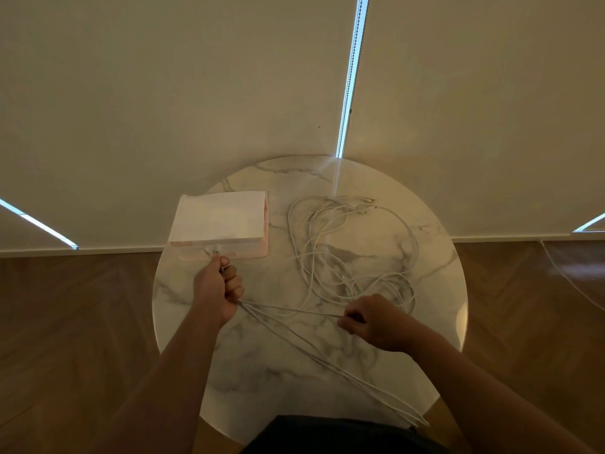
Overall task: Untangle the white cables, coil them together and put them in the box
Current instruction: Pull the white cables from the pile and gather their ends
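- left hand (216, 286): fist curled round a bundle of the white cables (343, 250); short plug ends stick up out of the top of the fist, just at the front edge of the box (219, 221).
- right hand (373, 319): fingers curled, pinching one strand at the fingertips (343, 321); this strand runs taut across to the left hand.
- hands relative to each other: well apart, one on each side of the near half of the table, joined by the stretched strand.
- white cables, remainder: several straight strands run from under the left hand diagonally to the near right edge of the table; a loose tangle of loops lies on the right half, beyond the right hand, with plug ends at its far side.
- box: far left part of the table, white upper face, pale pink along front and right side; whether any cable lies inside cannot be told.
- table (262, 371): round, white marble with grey veins.
- floor (65, 322): brown wood, herringbone pattern.
- blinds (163, 93): pale, drawn down behind the table, a bead chain (350, 77) hanging in the bright gap.
- dark garment (327, 434): at the bottom edge, below the table.
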`<state>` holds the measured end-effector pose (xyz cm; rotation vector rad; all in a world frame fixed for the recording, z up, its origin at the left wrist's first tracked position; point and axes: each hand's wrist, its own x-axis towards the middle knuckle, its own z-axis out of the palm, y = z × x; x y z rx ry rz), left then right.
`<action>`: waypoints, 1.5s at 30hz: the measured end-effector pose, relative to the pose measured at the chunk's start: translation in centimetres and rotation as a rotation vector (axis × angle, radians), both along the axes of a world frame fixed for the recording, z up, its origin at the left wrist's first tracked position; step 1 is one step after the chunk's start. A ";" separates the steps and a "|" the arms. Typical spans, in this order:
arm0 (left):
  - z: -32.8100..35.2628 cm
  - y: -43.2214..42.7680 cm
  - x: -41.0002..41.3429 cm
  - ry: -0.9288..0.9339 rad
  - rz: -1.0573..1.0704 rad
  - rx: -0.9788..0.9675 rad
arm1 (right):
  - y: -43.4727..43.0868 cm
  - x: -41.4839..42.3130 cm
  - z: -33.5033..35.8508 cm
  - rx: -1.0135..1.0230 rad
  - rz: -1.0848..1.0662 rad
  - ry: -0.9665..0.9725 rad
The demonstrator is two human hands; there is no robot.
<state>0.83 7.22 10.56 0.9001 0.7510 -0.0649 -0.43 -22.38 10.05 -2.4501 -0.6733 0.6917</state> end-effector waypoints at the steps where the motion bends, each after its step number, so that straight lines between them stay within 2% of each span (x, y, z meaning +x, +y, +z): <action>1: 0.0 0.6 -0.1 0.010 0.000 0.027 | -0.4 0.1 -0.3 -0.010 0.000 -0.015; 8: 0.0 3.6 -1.5 0.075 -0.134 0.263 | -1.9 0.8 -1.8 -0.111 -0.026 -0.062; 13: 1.7 1.4 -2.5 0.076 -0.506 0.597 | -0.3 2.1 -1.1 -0.073 -0.007 -0.170; 18: 3.5 -3.6 -2.4 0.029 -0.807 0.666 | 4.1 3.7 1.2 -0.085 0.127 -0.263; 23: 3.7 -6.4 -2.0 -0.009 -0.811 0.663 | 6.6 3.8 2.2 -0.103 0.133 -0.259; 25: 3.4 -6.7 -2.0 -0.031 -0.824 0.728 | 6.8 3.9 2.3 -0.118 0.123 -0.262; 33: 2.1 -5.8 -1.3 -0.019 -0.644 0.696 | 3.9 4.8 0.6 -0.024 0.033 -0.269; 37: 1.6 -5.0 -1.7 -0.021 -0.774 0.808 | 3.3 5.5 0.2 0.062 0.002 -0.298; 40: 2.1 -5.0 -2.1 -0.070 -0.844 0.640 | 3.5 6.0 0.5 0.128 -0.033 -0.400; 45: 3.7 -2.8 -1.5 -0.193 -0.716 0.231 | 2.4 6.7 -1.6 0.016 -0.188 -0.417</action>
